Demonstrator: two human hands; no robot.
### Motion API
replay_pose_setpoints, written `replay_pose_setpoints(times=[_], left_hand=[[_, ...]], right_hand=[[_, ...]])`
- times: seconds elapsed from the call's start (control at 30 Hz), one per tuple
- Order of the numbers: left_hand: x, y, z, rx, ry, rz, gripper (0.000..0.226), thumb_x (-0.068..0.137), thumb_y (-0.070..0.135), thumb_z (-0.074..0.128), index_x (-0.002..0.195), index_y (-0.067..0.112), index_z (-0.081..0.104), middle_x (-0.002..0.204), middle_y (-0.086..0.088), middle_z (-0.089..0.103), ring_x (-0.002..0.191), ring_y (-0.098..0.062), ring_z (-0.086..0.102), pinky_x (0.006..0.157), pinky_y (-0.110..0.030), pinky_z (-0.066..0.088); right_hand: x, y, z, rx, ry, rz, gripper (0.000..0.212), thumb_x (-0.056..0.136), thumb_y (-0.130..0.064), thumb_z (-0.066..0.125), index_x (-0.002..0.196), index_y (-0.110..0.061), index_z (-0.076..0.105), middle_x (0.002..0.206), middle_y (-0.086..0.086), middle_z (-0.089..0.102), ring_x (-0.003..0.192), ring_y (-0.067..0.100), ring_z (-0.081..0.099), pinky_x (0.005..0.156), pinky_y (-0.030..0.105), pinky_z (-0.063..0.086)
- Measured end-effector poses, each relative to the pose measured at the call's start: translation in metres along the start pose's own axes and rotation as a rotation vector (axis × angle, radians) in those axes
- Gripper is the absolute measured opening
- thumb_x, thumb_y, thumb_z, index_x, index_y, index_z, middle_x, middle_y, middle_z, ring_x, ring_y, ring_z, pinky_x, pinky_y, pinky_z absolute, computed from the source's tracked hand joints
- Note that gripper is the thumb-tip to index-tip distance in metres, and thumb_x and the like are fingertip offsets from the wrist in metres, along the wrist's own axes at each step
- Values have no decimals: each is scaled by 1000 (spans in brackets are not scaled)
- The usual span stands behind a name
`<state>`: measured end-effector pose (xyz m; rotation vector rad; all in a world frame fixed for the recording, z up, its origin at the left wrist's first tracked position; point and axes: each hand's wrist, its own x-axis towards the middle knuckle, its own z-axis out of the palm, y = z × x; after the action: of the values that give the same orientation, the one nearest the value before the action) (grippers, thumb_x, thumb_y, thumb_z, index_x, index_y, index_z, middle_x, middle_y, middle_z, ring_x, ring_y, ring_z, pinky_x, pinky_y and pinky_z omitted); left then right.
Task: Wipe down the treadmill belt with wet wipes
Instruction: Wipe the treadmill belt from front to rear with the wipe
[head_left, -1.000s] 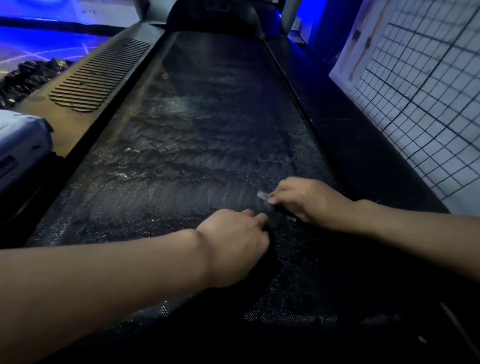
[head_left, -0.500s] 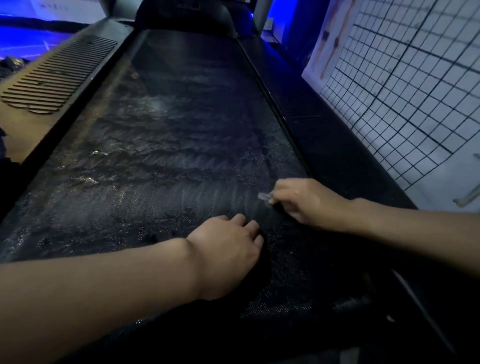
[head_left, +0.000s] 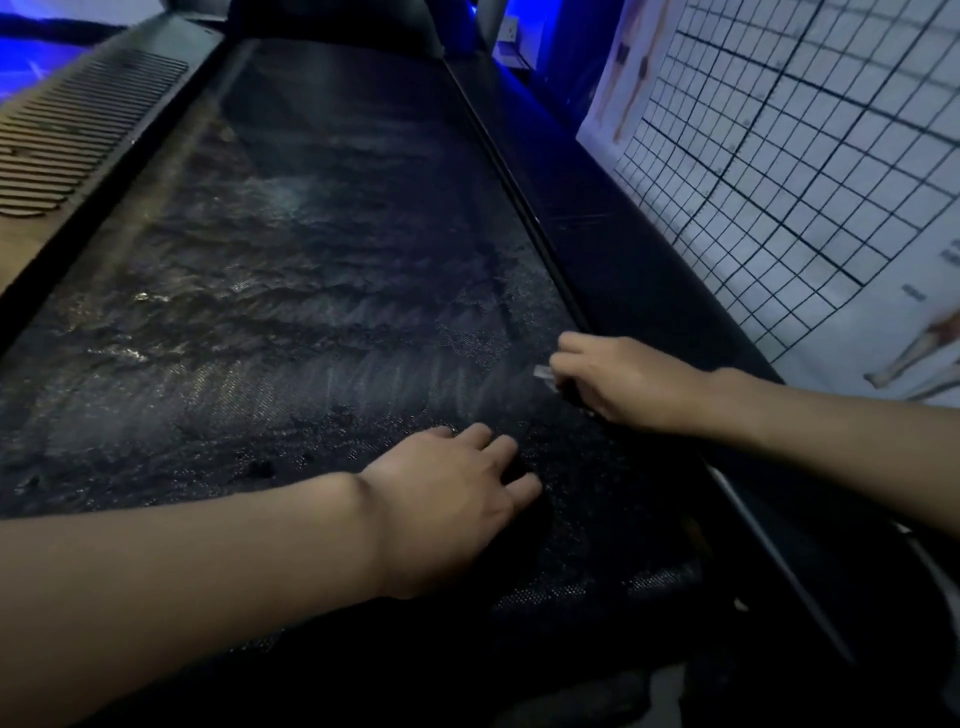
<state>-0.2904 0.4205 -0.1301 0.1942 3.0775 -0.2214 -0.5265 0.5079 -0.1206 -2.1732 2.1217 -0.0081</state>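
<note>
Treadmill belt (head_left: 322, 291): dark and textured, running away from the viewer; wet streaks cross its middle.
Left hand (head_left: 452, 499): palm down on the near part of the belt, fingers straight and slightly spread.
Right hand (head_left: 618, 384): at the belt's right edge, fingers curled, pinching a pale scrap (head_left: 543, 372); whether this is a wipe cannot be told.
Right rail (head_left: 623, 270): black, beside the right hand.
Grid poster (head_left: 810, 156): right of the rail.
Slatted panel (head_left: 78, 135): far left.

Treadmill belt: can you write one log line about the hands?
left hand: flat on treadmill belt | right hand: pinches small pale scrap by belt's right edge | belt: wet streaks
</note>
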Motion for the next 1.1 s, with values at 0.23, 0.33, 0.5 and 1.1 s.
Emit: replay_pose_setpoints(times=[0.23, 0.33, 0.5, 1.1], left_hand=[[-2, 2, 1, 32, -25, 12, 52, 95, 40, 47, 141, 21, 31, 126, -7, 40, 112, -28, 43, 93, -40, 45], [-3, 6, 0, 81, -49, 11, 60, 94, 40, 48, 144, 18, 25, 133, -11, 36, 116, -30, 40, 97, -41, 42], [-11, 7, -1, 68, -45, 20, 58, 93, 37, 47, 144, 17, 29, 135, -9, 34, 120, -31, 38, 99, -42, 42], [-59, -11, 15, -93, 28, 14, 48, 88, 38, 32, 128, 31, 57, 122, 3, 58, 109, -22, 57, 83, -38, 53]], right_hand=[[-19, -16, -10, 65, -189, -3, 28, 84, -1, 60, 76, -26, 50, 91, -8, 42, 71, 5, 48, 62, 22, 42], [-17, -10, -4, 53, -78, 51, 24, 84, 3, 58, 77, -18, 49, 92, -4, 42, 72, 12, 47, 63, 35, 44], [-46, -44, 2, 136, -138, -116, 18, 83, 1, 62, 81, -15, 57, 93, -4, 44, 72, 10, 50, 62, 20, 39], [-5, -74, 25, 219, 72, -164, 14, 83, 2, 66, 90, -10, 68, 95, 2, 54, 76, 19, 59, 65, 32, 49]])
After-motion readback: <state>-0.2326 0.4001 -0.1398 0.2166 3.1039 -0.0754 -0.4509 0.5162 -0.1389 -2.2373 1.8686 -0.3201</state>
